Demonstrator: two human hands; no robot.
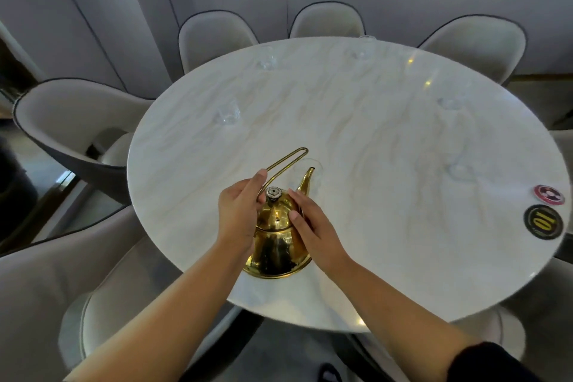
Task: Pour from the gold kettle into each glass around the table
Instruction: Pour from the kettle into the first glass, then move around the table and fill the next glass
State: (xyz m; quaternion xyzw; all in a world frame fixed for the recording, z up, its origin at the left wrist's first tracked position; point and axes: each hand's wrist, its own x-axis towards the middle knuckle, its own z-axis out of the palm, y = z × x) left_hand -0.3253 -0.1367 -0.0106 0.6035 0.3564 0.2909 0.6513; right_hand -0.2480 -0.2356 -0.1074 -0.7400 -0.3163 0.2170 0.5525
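The gold kettle [276,242] stands near the front edge of the round white marble table [372,139], its spout pointing away from me over a clear glass [307,167]. My left hand [240,214] grips the thin wire handle where it meets the lid. My right hand [313,223] lies flat against the kettle's right side, fingers straight, thumb on the lid. More clear glasses stand around the table: one at the left [228,115], one at the far left [266,60], one at the right [460,170]. Several others are faint further back.
Pale upholstered chairs [77,115] with dark piping ring the table. Two round coasters, one red [549,194] and one black with gold figures [543,222], lie at the table's right edge. A pale wall stands behind the far chairs.
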